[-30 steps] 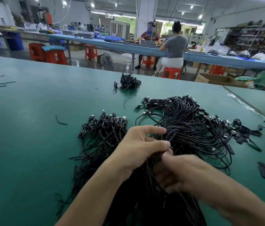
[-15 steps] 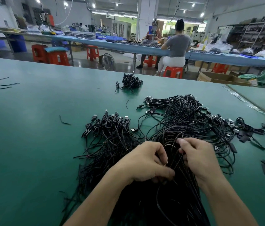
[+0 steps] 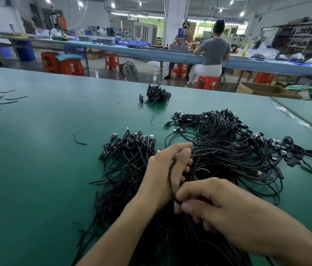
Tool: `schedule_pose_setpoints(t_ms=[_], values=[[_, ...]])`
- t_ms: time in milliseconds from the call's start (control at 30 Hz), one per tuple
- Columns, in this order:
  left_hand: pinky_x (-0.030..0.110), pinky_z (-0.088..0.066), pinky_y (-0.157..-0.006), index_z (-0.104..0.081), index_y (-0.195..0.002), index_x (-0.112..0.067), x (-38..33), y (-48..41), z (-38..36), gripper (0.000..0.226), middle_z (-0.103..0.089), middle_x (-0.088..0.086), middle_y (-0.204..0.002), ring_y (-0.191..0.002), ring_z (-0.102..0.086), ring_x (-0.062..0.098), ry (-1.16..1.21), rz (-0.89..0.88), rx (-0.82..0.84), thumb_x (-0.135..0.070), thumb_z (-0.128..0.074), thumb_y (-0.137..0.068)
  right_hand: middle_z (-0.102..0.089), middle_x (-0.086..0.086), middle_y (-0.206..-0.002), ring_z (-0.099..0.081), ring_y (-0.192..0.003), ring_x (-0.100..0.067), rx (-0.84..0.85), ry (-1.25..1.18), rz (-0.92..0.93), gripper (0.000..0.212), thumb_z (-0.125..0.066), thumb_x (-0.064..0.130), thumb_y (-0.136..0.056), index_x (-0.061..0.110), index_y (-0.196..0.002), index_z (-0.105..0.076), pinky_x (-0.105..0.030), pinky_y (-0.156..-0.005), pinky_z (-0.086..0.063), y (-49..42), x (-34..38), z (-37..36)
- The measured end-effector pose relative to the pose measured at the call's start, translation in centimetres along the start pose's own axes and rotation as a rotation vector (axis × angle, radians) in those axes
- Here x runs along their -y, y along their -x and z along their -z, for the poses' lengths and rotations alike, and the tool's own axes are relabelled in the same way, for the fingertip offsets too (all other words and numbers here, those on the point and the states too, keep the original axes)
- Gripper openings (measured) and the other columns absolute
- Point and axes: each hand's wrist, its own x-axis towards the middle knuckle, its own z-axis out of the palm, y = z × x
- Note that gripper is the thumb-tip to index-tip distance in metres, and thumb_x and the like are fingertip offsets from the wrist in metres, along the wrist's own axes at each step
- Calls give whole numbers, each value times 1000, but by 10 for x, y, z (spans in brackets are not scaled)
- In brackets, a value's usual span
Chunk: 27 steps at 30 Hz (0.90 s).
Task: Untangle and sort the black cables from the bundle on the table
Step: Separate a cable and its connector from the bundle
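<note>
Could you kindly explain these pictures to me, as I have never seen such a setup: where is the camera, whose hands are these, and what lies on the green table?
There is no machine. A person wears one wide-angle camera on the head, looking forward and down, so the two bare arms at the bottom are their own. On the green table lies a tangled bundle of black cables, a second pile to its left, and a small clump farther off. The left hand and the right hand both grip one black cable that runs between them. Behind, a seated person works at another bench.
</note>
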Motion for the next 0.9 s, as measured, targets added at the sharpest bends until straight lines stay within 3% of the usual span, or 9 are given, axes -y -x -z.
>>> schedule_pose_setpoints(t_ms=[100, 167, 233, 333, 467, 567, 633, 733, 900], values=[[36, -59, -68, -71, -89, -29, 2, 0, -2, 19, -73, -3, -79, -76, -69, 13, -30, -83, -172, -31, -55, -100, -57, 9, -56, -46, -48, -4, -46, 36, -150, 23, -58, 23, -96, 38, -81, -67, -21, -51, -40, 12, -14, 14], [23, -53, -69, -71, -89, -23, -1, -1, 0, 15, -67, -12, -76, -73, -62, 6, -131, -240, -249, -29, -61, -97, -58, 9, -53, -44, -44, -3, -137, 50, -263, 27, -57, 24, -97, 41, -78, -67, -22, -49, -40, 21, -23, 21], [14, -42, -69, -70, -87, -17, -9, 1, -1, 19, -60, -17, -80, -73, -53, 0, -237, -411, -304, -31, -62, -97, -60, 6, -52, -47, -43, -8, -316, 29, -325, 32, -55, 22, -98, 43, -77, -67, -27, -50, -40, 28, -29, 25], [27, -40, -74, -63, -77, -14, -21, 8, -10, 44, -58, -9, -85, -80, -49, 11, -333, -611, -368, -47, -47, -100, -65, 4, -55, -59, -52, -21, -582, 2, -332, 37, -58, 19, -96, 47, -74, -67, -40, -56, -53, 31, -34, 29], [33, -36, -58, -37, -63, -28, -34, 12, -12, 52, -45, -10, -65, -61, -42, 13, -284, -491, -55, -60, -21, -102, -73, -2, -69, -69, -68, -27, -399, 74, -381, 34, -57, 18, -97, 44, -81, -70, -46, -70, -58, 23, -28, 20], [31, -30, -56, -23, -65, -35, -31, 14, -8, 42, -32, -13, -59, -56, -33, 11, -435, -503, 124, -50, -25, -105, -76, 3, -78, -73, -76, -17, -495, -253, -345, 30, -50, 14, -101, 36, -107, -70, -40, -76, -59, 10, -33, 18], [32, -31, -61, -27, -68, -32, -33, 17, -9, 38, -34, -14, -61, -58, -34, 12, -473, -543, 228, -43, -29, -104, -76, 8, -89, -73, -79, -10, -527, -381, -254, 24, -52, 34, -100, 45, -117, -63, -29, -73, -58, 3, -35, 16], [37, -38, -68, -33, -74, -28, -34, 19, -11, 31, -35, -17, -62, -59, -34, 9, -441, -596, 312, -39, -37, -103, -74, 3, -111, -70, -98, -5, -275, -533, -173, 38, -44, 46, -98, 25, -108, -75, -25, -87, -54, -5, -34, 7], [31, -40, -57, -39, -78, -26, -24, 17, -4, 22, -46, -7, -59, -57, -44, 19, -463, -389, 316, -36, -59, -81, -73, -14, -77, -68, -71, -21, -464, -563, -246, 18, -65, 14, -90, 7, -79, -76, -29, -64, -56, -10, -48, 3]])
